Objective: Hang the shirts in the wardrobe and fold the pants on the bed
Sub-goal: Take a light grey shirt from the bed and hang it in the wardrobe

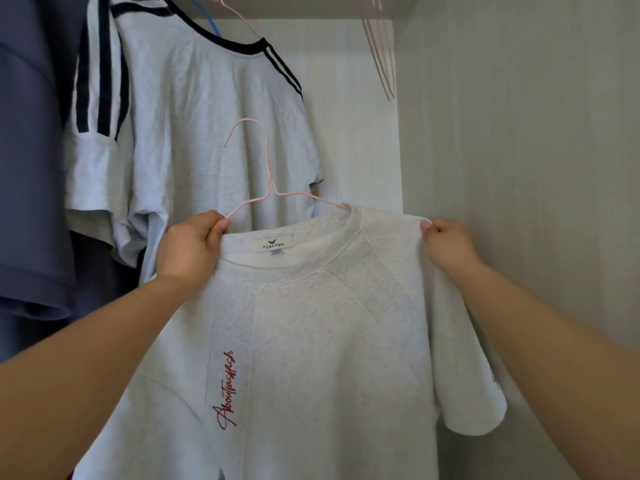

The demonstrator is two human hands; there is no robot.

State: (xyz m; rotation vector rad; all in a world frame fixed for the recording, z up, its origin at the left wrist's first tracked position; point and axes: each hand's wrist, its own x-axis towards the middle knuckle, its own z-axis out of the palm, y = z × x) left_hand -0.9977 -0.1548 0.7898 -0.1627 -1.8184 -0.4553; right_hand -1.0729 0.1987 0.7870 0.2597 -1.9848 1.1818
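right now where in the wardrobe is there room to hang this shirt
Free: the gap between the striped shirt and the wardrobe's right wall, below the empty pink hangers. Crowded: far left, striped shirt against blue-grey shirt.

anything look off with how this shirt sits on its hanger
Yes. The pink wire hanger sits askew in the pale grey t-shirt: one arm runs under the collar, the other lies bare outside the neckline, where the left hand pinches it.
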